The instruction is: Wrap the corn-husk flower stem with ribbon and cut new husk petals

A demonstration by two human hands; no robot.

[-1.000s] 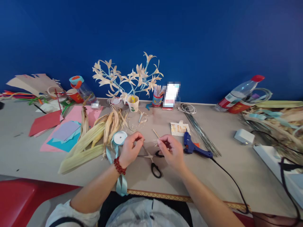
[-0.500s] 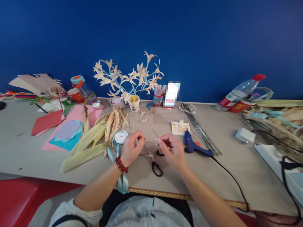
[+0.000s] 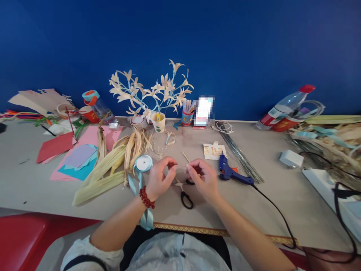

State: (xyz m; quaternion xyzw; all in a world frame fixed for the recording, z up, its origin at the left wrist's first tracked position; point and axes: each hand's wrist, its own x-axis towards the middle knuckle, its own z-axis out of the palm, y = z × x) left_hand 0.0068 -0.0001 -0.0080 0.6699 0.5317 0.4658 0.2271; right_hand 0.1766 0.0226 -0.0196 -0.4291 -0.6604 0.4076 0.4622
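My left hand, wearing a red bead bracelet, holds nothing that I can see; its thumb and forefinger are apart. Thumb and forefinger of my right hand are pinched together on something small and pale, too small to name. Between and below the hands lie scissors with black handles, partly hidden. Just beyond my right fingertips is a thin pale stick. Beside my left hand lies a spool of light blue ribbon, its tail trailing over the table edge.
Corn husks and coloured paper lie left. Husk flowers stand in a white cup at the back. A blue glue gun with a black cord, wires and a power strip are right.
My left thumb and forefinger have moved apart, and the left hand has shifted slightly right. My right hand keeps its pinch and has moved slightly left.
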